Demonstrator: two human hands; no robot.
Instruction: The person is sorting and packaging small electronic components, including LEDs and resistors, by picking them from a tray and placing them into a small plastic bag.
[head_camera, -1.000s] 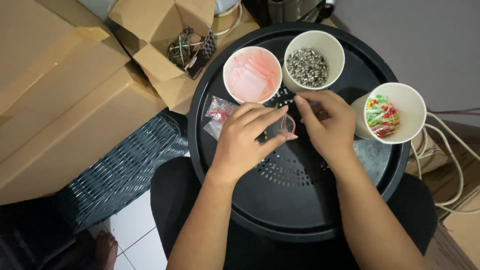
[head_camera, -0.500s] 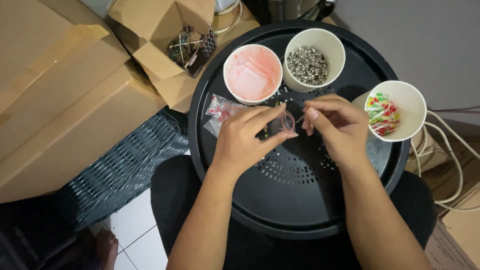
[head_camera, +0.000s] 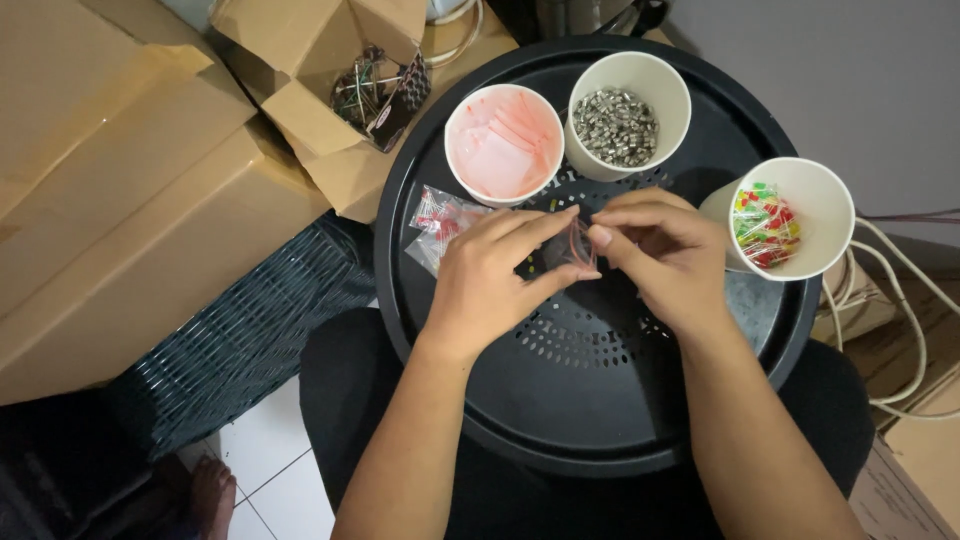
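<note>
Now I'm pinching a small clear bag (head_camera: 572, 245) between my left hand (head_camera: 495, 280) and right hand (head_camera: 665, 255); filled bags (head_camera: 440, 220) are lying beside, cups still well stocked.

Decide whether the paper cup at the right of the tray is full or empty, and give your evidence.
Partly filled. The white cup stands upright on the black tray, holding a loose pile of red, green and yellow pieces; much of its inner wall shows bare.

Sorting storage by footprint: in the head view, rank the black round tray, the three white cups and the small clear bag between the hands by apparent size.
1. black round tray, by far the largest.
2. The three cups: cup of clear bags, cup of silvery parts, cup of coloured parts. They look about alike, so no ranking.
3. small clear bag, smallest, pinched by both hands.
</note>
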